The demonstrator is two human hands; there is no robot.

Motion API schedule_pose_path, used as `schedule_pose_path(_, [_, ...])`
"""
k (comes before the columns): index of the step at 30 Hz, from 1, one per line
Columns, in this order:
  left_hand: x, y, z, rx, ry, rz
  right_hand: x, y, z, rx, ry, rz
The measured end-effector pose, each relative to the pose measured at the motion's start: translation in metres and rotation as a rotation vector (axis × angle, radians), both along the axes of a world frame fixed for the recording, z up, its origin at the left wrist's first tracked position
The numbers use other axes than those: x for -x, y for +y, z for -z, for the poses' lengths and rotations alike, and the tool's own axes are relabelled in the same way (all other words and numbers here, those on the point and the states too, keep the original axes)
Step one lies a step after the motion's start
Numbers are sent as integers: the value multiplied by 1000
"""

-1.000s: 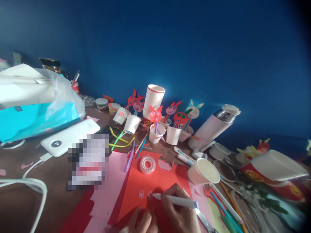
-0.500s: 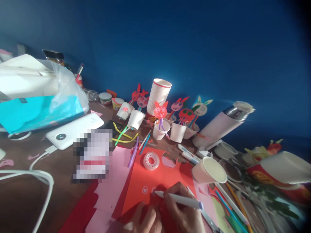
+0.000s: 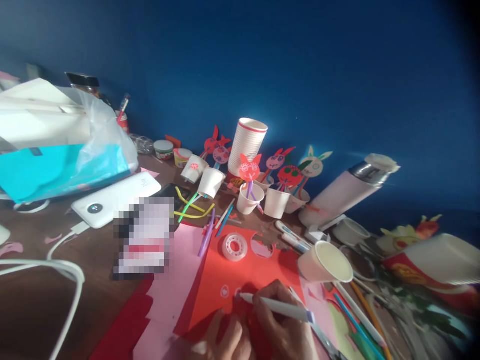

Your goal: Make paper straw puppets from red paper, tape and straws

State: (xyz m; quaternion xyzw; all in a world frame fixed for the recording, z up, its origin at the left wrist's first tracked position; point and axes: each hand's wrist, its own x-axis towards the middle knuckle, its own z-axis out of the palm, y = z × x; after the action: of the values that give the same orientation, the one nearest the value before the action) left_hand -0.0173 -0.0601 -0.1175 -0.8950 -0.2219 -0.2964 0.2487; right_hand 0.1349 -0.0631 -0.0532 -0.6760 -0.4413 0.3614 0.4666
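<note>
My right hand (image 3: 279, 317) grips a white marker (image 3: 279, 307) with a pale purple end. The marker's tip rests on the red paper (image 3: 225, 267), at a small white mark beside a drawn oval eye (image 3: 224, 291). My left hand (image 3: 223, 335) lies on the lower part of that sheet, its fingers apart and holding nothing; part of it is cut off by the bottom edge. A roll of tape (image 3: 235, 247) lies on the paper's upper part, near a round cut-out hole (image 3: 262, 246). Pink paper (image 3: 172, 280) shows to the left.
Paper cups (image 3: 250, 199) with animal-face straw puppets stand behind, near a cup stack (image 3: 248, 142) and a flask (image 3: 345, 192). An open cup (image 3: 325, 262) and scissors (image 3: 326, 340) are right. A power bank (image 3: 116, 200), cable (image 3: 80, 285) and blue bag (image 3: 63, 170) are left.
The view has shifted slightly. The marker tip stays at the second white mark on the red paper, and both hands hold nearly the same pose.
</note>
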Motion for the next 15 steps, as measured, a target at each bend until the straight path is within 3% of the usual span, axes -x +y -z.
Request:
schedule_pose_path(6, [2,1,2,-1,79,38,2,0,2,-3,24,15])
schedule_pose_path(9, [3,0,4,4,23,31,2,0,2,7,28,35])
schedule_pose_path(15, [-1,0,9,-26,36,2,-1,1,1,-13,-76,17])
